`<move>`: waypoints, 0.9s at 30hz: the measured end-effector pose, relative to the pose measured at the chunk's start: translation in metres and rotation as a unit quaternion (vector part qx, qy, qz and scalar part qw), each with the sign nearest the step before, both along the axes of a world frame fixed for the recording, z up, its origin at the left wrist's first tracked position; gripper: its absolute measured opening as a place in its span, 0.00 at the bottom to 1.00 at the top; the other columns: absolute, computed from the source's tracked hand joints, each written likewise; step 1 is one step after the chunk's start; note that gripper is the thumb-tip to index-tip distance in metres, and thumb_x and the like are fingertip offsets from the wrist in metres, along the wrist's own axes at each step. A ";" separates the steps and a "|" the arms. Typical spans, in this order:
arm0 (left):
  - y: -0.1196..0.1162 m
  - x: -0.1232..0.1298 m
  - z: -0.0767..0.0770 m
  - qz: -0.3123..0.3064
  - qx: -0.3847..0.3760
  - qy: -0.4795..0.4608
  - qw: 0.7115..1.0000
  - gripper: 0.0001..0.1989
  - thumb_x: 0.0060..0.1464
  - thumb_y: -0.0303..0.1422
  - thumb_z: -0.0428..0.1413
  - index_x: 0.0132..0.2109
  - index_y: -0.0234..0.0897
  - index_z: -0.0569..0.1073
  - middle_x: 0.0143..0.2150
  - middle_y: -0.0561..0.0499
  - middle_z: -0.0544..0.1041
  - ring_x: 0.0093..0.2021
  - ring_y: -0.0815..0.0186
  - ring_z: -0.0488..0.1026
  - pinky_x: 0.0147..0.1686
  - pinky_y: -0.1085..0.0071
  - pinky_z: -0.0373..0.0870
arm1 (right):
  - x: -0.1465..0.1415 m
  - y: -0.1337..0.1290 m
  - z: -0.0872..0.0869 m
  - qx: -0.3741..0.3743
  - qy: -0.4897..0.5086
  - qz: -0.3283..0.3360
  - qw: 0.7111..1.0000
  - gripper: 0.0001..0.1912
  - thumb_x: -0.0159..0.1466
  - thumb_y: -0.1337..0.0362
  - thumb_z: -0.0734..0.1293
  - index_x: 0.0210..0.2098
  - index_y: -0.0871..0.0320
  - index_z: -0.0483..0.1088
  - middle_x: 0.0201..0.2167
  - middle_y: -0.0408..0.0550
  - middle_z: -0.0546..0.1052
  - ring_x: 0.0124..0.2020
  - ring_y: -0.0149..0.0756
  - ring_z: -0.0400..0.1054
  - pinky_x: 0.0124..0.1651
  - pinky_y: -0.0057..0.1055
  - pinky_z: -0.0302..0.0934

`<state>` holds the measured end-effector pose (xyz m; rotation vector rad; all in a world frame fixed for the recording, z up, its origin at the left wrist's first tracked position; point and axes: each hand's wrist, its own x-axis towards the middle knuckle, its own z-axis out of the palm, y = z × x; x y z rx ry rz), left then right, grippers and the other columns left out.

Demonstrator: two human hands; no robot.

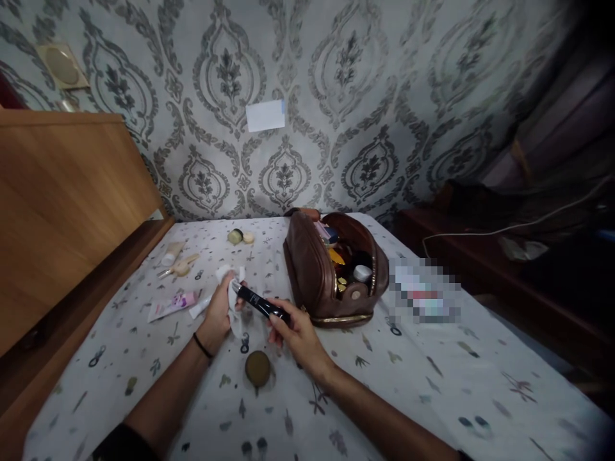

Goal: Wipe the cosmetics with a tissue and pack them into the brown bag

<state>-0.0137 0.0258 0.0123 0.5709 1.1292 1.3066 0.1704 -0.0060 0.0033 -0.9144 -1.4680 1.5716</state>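
My right hand (300, 336) is closed round the lower end of a glossy black cosmetic tube (257, 301) with light lettering and a silvery tip. A crumpled white wipe (236, 325) is gripped in my left hand (218, 317), against the tube's silvery end. Its fingers are partly hidden by the wipe. Just below the hands a round olive-brown jar (257, 369) rests on the patterned sheet. Right of them stands a brown toiletry bag (310, 275), unzipped, with several cosmetics inside, among them a white-capped container (362, 273).
Left of my hands lie a pink-and-white tube (173, 305), a small white tube (199, 307), a beige dropper bottle (182, 266) and a beige tube (172, 253). Farther back sit two small round containers (235, 237). A wooden cabinet (72, 211) borders the left; a pixelated item (425, 293) lies right.
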 end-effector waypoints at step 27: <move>-0.027 0.037 -0.004 -0.087 0.116 0.116 0.983 0.26 0.45 0.55 0.61 0.27 0.33 0.72 0.15 0.54 0.69 0.15 0.71 0.66 0.14 0.77 0.60 | -0.005 0.002 0.003 -0.235 0.204 0.032 0.950 0.25 0.48 0.46 0.78 0.31 0.61 0.73 0.26 0.46 0.76 0.21 0.25 0.65 0.23 0.23 0.53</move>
